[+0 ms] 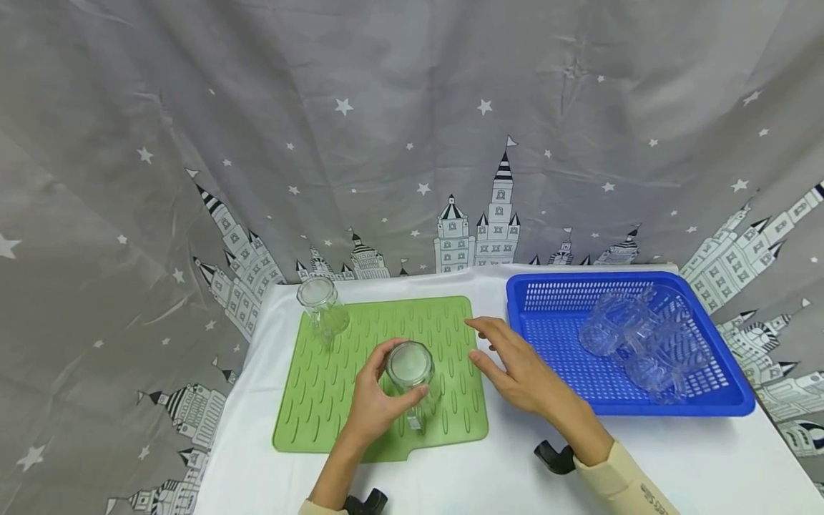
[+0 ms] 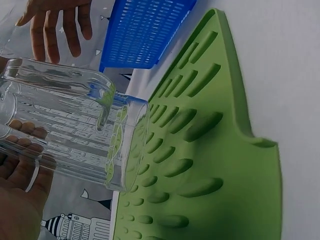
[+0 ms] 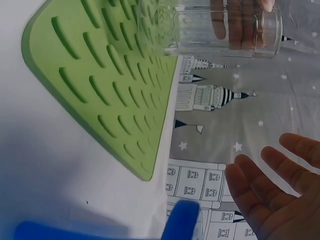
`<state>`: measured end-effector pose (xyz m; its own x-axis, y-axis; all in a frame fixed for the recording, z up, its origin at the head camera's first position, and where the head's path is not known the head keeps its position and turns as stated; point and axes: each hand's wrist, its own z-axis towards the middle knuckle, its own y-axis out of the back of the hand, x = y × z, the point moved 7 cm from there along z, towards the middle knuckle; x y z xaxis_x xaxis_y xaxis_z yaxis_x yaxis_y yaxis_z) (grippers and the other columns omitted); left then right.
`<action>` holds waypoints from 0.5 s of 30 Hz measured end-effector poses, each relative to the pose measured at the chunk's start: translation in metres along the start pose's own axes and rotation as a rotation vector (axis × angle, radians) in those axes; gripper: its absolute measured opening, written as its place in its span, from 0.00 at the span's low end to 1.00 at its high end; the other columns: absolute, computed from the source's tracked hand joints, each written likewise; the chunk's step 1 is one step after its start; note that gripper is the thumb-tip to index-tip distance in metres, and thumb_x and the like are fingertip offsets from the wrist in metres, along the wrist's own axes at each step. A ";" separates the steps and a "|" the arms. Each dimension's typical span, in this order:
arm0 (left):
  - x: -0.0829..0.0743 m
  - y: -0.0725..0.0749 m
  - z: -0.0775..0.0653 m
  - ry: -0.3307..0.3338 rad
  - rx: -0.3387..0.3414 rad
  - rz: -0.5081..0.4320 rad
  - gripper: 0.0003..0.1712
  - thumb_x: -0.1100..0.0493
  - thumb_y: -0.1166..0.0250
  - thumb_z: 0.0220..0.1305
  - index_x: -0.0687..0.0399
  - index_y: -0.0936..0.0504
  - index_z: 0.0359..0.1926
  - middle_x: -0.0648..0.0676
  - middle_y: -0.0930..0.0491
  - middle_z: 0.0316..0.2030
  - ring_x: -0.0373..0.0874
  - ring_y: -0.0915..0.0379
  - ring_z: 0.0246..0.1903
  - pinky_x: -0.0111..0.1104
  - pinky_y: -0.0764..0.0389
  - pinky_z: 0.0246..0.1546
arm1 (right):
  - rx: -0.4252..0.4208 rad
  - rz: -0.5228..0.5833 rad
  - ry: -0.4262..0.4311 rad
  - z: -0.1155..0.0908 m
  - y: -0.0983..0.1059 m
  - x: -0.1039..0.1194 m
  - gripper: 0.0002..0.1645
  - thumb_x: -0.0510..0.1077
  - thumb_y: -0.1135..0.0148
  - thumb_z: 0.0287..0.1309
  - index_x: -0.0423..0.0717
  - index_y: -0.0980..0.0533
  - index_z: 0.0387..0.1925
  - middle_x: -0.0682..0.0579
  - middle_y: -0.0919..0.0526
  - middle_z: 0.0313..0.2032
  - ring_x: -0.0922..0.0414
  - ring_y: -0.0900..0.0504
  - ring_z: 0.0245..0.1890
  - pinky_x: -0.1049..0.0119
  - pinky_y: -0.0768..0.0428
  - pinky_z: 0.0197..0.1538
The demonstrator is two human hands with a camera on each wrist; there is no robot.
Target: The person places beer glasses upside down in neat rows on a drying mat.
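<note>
My left hand grips a clear glass mug around its sides near the base. The mug is upside down, base up, with its handle towards me, over the right part of a green ribbed drying mat. In the left wrist view the rim of the mug is right at the mat's surface. My right hand hovers between the mat and the blue basket, fingers spread and loosely bent, holding nothing. Another glass mug stands upside down on the mat's far left corner.
A blue plastic basket stands at the right, with several clear glass mugs lying in its right half. White cloth covers the table. Behind hangs a grey curtain with castles and stars.
</note>
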<state>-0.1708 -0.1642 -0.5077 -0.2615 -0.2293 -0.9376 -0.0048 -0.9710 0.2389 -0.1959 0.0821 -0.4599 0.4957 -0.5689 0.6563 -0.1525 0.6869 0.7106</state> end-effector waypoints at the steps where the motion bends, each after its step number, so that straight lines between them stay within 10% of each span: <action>1: 0.000 0.001 0.001 -0.002 0.000 0.007 0.45 0.60 0.15 0.51 0.43 0.23 0.70 0.51 0.17 0.64 0.44 0.20 0.64 0.66 0.34 0.73 | -0.002 -0.003 0.000 0.000 0.001 -0.001 0.31 0.52 0.45 0.83 0.53 0.34 0.80 0.47 0.25 0.75 0.47 0.16 0.63 0.45 0.13 0.63; 15: 0.002 0.014 0.021 -0.006 0.026 0.084 0.48 0.60 0.13 0.48 0.43 0.23 0.70 0.50 0.17 0.63 0.43 0.21 0.63 0.63 0.34 0.76 | -0.052 -0.094 -0.053 -0.013 0.030 -0.028 0.30 0.52 0.45 0.82 0.50 0.32 0.78 0.44 0.26 0.75 0.41 0.31 0.77 0.33 0.29 0.77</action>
<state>-0.1914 -0.1769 -0.5010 -0.2678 -0.3093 -0.9125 -0.0076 -0.9464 0.3230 -0.2029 0.1241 -0.4604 0.4598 -0.6537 0.6010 -0.0625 0.6513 0.7562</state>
